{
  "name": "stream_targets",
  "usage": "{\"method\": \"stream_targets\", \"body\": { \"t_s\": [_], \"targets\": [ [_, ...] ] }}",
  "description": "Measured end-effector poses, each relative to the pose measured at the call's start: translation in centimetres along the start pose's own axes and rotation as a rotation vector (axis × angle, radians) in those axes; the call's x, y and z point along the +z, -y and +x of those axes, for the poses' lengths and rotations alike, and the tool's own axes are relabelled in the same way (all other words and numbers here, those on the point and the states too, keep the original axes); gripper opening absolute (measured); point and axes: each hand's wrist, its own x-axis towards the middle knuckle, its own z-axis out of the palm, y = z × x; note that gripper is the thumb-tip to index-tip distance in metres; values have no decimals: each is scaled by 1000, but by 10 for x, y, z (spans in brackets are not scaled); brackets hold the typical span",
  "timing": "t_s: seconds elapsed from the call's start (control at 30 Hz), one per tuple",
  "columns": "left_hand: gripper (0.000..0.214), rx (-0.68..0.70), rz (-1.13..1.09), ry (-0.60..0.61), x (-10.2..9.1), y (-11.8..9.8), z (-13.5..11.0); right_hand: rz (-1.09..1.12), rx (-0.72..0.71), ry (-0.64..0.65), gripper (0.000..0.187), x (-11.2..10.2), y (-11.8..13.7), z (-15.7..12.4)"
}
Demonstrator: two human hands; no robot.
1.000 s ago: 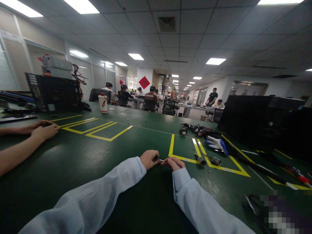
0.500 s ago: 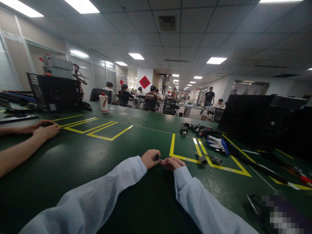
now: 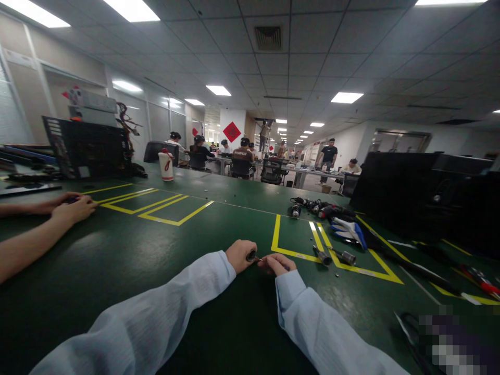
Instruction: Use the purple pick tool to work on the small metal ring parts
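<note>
My left hand [image 3: 238, 255] is closed around a round metal cylinder [image 3: 251, 255], its dark hollow end facing me. Just to the right, my right hand [image 3: 278, 263] pinches a thin screwdriver [image 3: 258, 259] whose slim metal shaft points left at the cylinder's lower edge. Most of its handle is hidden by my fingers, and I cannot tell whether the tip touches the cylinder. Both hands are over the green table [image 3: 226, 312]. Right of them lie two similar metal cylinders [image 3: 322, 257] by the yellow tape.
Another person's hands [image 3: 72, 208] hold a small dark thing at the left. A white cup [image 3: 166, 165] stands farther back. At the right are dark corded parts [image 3: 312, 205], a blue-and-white glove [image 3: 349, 230], red-handled pliers [image 3: 484, 284] and a large black case [image 3: 402, 192].
The cylinder in my left hand has turned slightly. My right hand has shifted a little, and less of the screwdriver's shaft shows between my hands.
</note>
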Motion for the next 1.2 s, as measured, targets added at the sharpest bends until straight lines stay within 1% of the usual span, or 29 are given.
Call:
{"method": "stream_targets", "body": {
  "t_s": [0.07,0.23,0.37,0.73,0.93,1.07,1.2],
  "targets": [
    [12,10,-8,8,0,0,0,13,12,3,17,0,0,0],
    [6,-9,-66,-17,1,2,-1,102,62,11,20,0,-2,2],
    [4,5,-118,-5,2,2,-2,141,74,15,23,0,-5,3],
    [13,-22,-42,-46,2,0,-2,40,13,21,24,0,-3,1],
    [10,-26,-96,-72,1,1,-2,135,58,56,27,0,-3,2],
    [5,-13,-145,-49,2,1,-2,195,104,70,26,-1,-4,4],
    [6,-17,-148,-28,2,0,-2,217,120,77,30,-3,-4,5]
  ]
}}
